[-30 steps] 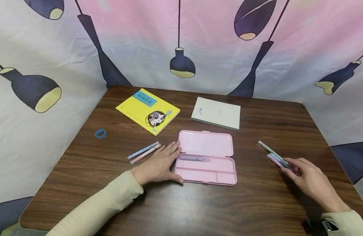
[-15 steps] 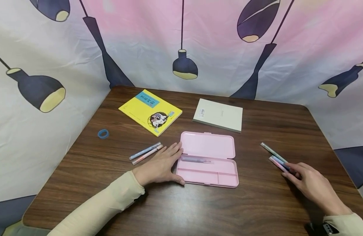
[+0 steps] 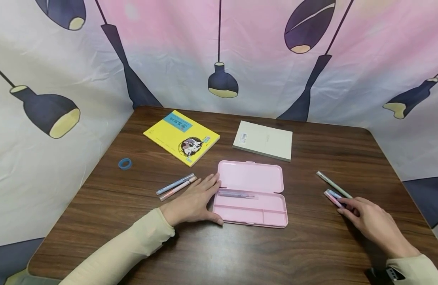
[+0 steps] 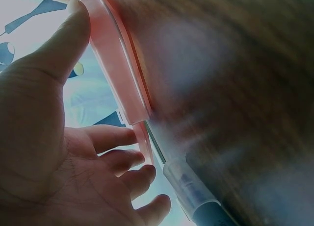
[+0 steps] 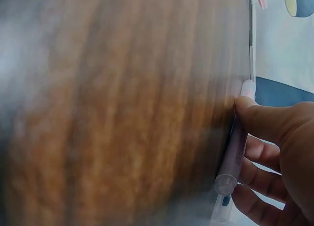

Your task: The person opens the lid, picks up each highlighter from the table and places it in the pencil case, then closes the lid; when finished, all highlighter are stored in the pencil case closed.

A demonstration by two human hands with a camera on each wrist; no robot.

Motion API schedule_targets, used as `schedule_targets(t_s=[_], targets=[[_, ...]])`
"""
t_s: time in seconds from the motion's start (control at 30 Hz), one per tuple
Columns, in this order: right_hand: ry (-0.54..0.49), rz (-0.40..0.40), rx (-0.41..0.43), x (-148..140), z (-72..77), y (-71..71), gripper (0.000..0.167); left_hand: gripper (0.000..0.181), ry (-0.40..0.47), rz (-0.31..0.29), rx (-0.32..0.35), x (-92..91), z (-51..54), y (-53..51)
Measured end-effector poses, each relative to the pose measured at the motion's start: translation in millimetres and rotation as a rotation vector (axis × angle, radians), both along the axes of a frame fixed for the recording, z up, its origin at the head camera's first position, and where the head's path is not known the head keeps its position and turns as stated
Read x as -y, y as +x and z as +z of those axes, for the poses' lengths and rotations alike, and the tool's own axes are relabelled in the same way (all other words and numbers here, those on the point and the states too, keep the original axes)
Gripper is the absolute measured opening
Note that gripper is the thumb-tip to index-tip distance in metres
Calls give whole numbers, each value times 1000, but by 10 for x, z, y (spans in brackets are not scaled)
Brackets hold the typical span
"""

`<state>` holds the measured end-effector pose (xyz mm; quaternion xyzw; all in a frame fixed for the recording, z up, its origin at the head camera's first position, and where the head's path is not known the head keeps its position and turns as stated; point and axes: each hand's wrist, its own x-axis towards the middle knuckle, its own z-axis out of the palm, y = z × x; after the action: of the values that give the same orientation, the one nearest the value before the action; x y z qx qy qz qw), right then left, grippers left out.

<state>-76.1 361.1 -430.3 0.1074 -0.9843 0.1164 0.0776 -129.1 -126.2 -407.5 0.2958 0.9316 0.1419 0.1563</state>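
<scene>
An opened pink pencil case (image 3: 250, 176) lies on the table with one pen (image 3: 236, 194) in its long upper compartment. My left hand (image 3: 192, 202) rests with spread fingers against the case's left edge; the left wrist view shows the thumb and fingertips along the pink case (image 4: 115, 59). At the right, my right hand (image 3: 375, 223) pinches a pink pen (image 3: 332, 199) between thumb and fingers, with a blue pen (image 3: 334, 193) right beside it. Whether the blue one is held too, I cannot tell. A green pen (image 3: 332, 184) lies just behind them. In the right wrist view the thumb presses the pinkish pen (image 5: 235, 147).
Two pens (image 3: 174, 184) lie left of the case, close to my left hand. Behind are a yellow book (image 3: 169, 134) and a pale notebook (image 3: 268, 142). A blue tape ring (image 3: 125, 164) sits at the left on the wooden table (image 3: 219, 253).
The pink and blue pens under my right hand have separated slightly from the green one, whose length shows more now. My left hand has stayed on the case's edge.
</scene>
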Motion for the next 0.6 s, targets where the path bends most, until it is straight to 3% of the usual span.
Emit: schedule_targets(t_s=[0.6], targets=[[-3,-4,27,-1,-11,-2,29,114,-5,-5,-30,-3,14,13]])
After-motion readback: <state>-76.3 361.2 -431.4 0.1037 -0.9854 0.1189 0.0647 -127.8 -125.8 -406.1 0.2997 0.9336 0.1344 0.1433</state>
